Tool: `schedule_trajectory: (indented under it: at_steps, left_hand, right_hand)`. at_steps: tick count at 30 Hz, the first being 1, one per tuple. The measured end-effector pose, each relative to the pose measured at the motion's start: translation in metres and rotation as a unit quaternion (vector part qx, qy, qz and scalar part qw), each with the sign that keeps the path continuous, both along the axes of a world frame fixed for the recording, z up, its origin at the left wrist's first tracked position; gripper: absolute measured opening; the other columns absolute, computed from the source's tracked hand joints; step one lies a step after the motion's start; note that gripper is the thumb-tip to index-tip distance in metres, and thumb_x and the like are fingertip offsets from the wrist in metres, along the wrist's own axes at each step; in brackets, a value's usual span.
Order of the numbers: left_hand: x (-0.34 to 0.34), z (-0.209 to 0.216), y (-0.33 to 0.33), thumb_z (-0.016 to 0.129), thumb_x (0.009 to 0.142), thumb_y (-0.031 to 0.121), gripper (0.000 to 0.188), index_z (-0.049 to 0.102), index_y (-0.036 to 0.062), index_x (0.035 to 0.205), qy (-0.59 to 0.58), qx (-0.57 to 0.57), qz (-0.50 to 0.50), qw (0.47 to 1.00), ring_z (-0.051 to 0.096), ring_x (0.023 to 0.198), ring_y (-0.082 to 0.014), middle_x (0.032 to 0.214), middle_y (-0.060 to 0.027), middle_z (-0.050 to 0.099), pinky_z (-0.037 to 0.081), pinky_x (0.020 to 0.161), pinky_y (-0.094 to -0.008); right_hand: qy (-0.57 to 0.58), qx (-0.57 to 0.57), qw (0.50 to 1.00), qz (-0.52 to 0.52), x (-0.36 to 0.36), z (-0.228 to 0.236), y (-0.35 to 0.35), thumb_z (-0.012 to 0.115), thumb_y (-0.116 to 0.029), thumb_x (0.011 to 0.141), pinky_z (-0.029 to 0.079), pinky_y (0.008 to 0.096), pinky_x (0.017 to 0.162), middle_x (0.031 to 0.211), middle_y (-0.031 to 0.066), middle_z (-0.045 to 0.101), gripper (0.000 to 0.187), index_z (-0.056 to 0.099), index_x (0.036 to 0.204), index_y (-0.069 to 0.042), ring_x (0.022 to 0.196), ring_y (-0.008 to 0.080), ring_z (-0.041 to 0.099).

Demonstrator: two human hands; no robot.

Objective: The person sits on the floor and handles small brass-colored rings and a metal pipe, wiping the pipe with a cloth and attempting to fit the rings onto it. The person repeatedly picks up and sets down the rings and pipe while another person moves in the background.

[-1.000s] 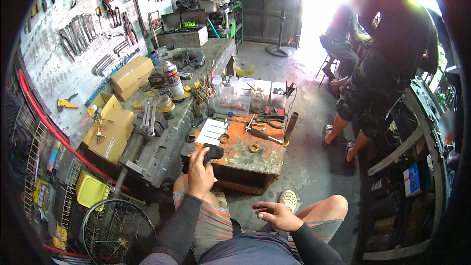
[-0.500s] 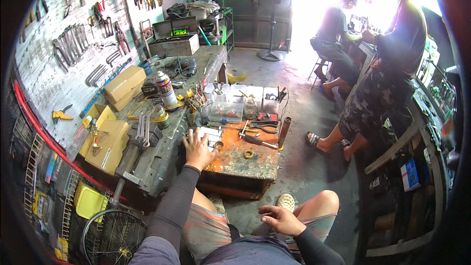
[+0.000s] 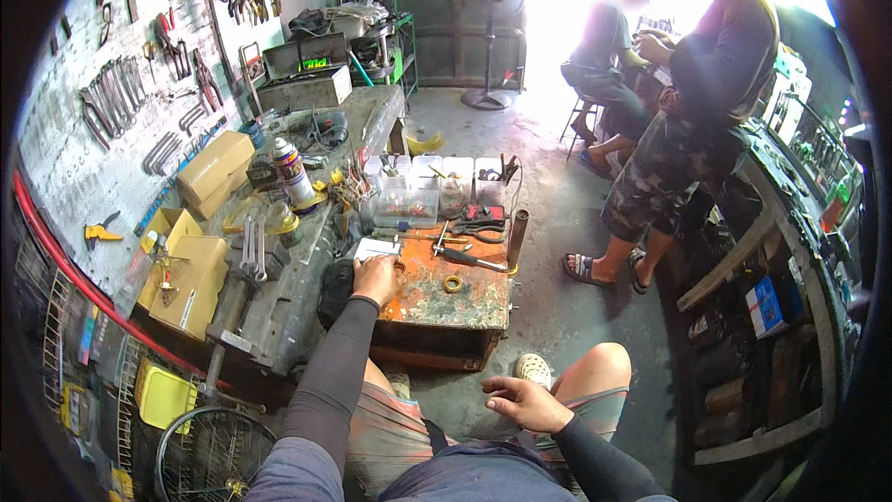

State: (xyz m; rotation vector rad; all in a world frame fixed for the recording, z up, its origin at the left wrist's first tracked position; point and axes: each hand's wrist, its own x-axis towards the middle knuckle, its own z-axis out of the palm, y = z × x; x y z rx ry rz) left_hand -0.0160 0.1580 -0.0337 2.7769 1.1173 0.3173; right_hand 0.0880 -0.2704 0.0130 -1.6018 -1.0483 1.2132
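At the left edge of the orange worn tabletop (image 3: pixel 413 302), my left hand (image 3: pixel 376 281) reaches down with its fingers drawn together. They close on a small brownish ring (image 3: pixel 400 266), mostly hidden by the hand. Just beyond lies a white flat piece (image 3: pixel 376 249). To the right on the same top sits a yellow ring (image 3: pixel 452 284). Farther back are a black-handled hammer-like tool (image 3: pixel 472 258) and black-handled pliers (image 3: pixel 485 231). My right hand (image 3: pixel 527 404) hovers over my lap near my right knee, fingers loosely apart, holding nothing.
Clear plastic bins (image 3: pixel 409 204) stand behind the tools, beside an upright rusty tube (image 3: pixel 518 240). A bench on the left carries a vise (image 3: pixel 246 302), a spray can (image 3: pixel 293 177) and cardboard boxes (image 3: pixel 190 274). Two people are at the right-hand bench, one standing (image 3: pixel 715 65), one seated (image 3: pixel 604 56).
My left hand has gone from spread fingers above the white piece to closed fingers at the brownish ring. The view has shifted slightly to the right. My right hand stays over my lap.
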Motion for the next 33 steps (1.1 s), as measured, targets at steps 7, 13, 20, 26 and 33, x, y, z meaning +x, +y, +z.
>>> schedule_trajectory:
  at_steps: [7,13,20,26,33]
  left_hand:
    - [0.004,0.010,0.000,0.086,0.087,0.028,0.041,0.079,0.0084,0.122,-0.100,-0.034,0.007,0.994,0.073,0.118,-0.0369,0.121,-0.0158,0.080,0.052,0.106,-0.0479]
    - [0.016,0.015,0.002,0.089,0.087,0.020,0.048,0.073,-0.0051,0.125,-0.418,-0.167,0.047,0.892,0.079,0.105,-0.0343,0.114,-0.0200,0.080,0.061,0.093,-0.0421]
    - [0.010,-0.007,0.006,0.084,0.088,0.009,0.032,0.074,-0.0023,0.116,-0.442,-0.288,0.107,0.842,0.077,0.095,-0.0176,0.106,-0.0118,0.081,0.060,0.088,-0.0327]
    - [0.025,0.006,0.011,0.081,0.088,0.002,0.022,0.071,-0.0005,0.107,-0.398,-0.266,0.108,0.871,0.077,0.091,-0.0183,0.102,-0.0110,0.079,0.061,0.083,-0.0336]
    - [0.030,-0.010,0.038,0.075,0.089,-0.009,0.024,0.069,0.0005,0.110,-0.409,-0.227,0.054,0.882,0.074,0.105,-0.0140,0.126,-0.0105,0.076,0.061,0.088,-0.0306]
  right_hand:
    - [-0.137,-0.010,0.989,0.055,0.018,0.011,0.009,0.076,-0.029,0.107,0.061,0.0421,0.100,0.139,0.0240,0.074,0.053,0.062,0.150,0.000,0.120,0.0307,0.077]
    - [-0.255,0.023,0.966,0.030,0.059,0.031,0.067,0.078,-0.021,0.099,0.062,0.0453,0.091,0.118,0.0214,0.080,0.040,0.074,0.134,-0.003,0.102,0.0365,0.080]
    - [-0.416,0.074,0.906,-0.009,0.092,0.003,0.187,0.081,-0.022,0.094,0.058,0.0498,0.097,0.124,0.0214,0.075,0.049,0.069,0.139,-0.006,0.112,0.0419,0.073]
    - [-0.433,0.080,0.898,-0.016,0.099,-0.014,0.230,0.091,-0.026,0.084,0.057,0.0477,0.098,0.121,0.0182,0.072,0.068,0.065,0.143,-0.005,0.113,0.0398,0.071]
    - [-0.485,0.040,0.873,-0.012,0.103,-0.019,0.252,0.088,-0.028,0.084,0.060,0.0481,0.085,0.101,0.0107,0.070,0.038,0.079,0.117,-0.010,0.094,0.0353,0.074]
